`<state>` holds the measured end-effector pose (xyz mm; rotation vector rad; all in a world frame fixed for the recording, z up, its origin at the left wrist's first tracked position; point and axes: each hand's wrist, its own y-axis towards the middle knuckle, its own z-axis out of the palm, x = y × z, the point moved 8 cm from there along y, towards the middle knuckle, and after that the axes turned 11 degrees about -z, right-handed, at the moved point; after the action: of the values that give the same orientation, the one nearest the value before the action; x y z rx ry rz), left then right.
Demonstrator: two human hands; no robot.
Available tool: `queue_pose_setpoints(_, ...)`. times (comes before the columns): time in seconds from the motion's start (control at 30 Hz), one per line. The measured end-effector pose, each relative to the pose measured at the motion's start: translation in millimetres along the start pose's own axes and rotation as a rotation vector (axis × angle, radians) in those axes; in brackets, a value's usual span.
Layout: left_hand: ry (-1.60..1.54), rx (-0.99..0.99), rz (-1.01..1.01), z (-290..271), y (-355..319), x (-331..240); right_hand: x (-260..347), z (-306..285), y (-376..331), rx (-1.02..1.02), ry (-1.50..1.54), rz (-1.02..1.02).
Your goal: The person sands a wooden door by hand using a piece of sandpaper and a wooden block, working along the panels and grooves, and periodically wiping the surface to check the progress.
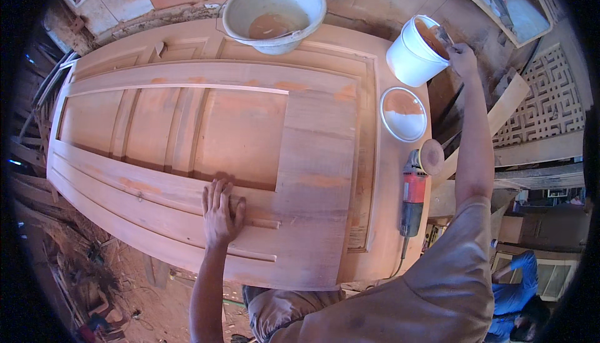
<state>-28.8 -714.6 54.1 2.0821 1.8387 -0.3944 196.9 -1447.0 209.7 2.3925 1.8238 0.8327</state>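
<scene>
My left hand (223,213) lies with its fingers spread on the wooden door frame (315,149), just below its panel opening. Orange-brown filler patches mark the wood. My right arm reaches out to the far right, where my right hand (463,60) is closed on a putty knife (442,35) at the mouth of a white bucket (409,59). Reddish-brown paste (429,34) coats the bucket's inside. Nearer to me lies a round lid (404,114), partly covered with the same paste.
A large grey basin (275,12) with brownish residue stands at the far edge. An angle grinder (414,196) with a sanding disc lies along the right side, its cord trailing toward me. Carved lattice (537,102) leans at right. A person in blue (519,299) is at the lower right.
</scene>
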Motion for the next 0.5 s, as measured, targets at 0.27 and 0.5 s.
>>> queue_pose_setpoints(0.27,0.007,-0.009,-0.006,-3.0,-0.3,1.2,23.3,37.3,-32.0,0.134,1.423,0.377)
queue_pose_setpoints(0.5,0.001,-0.025,0.009,-0.6,0.8,-3.3,33.9,40.0,-41.1,0.242,1.445,0.217)
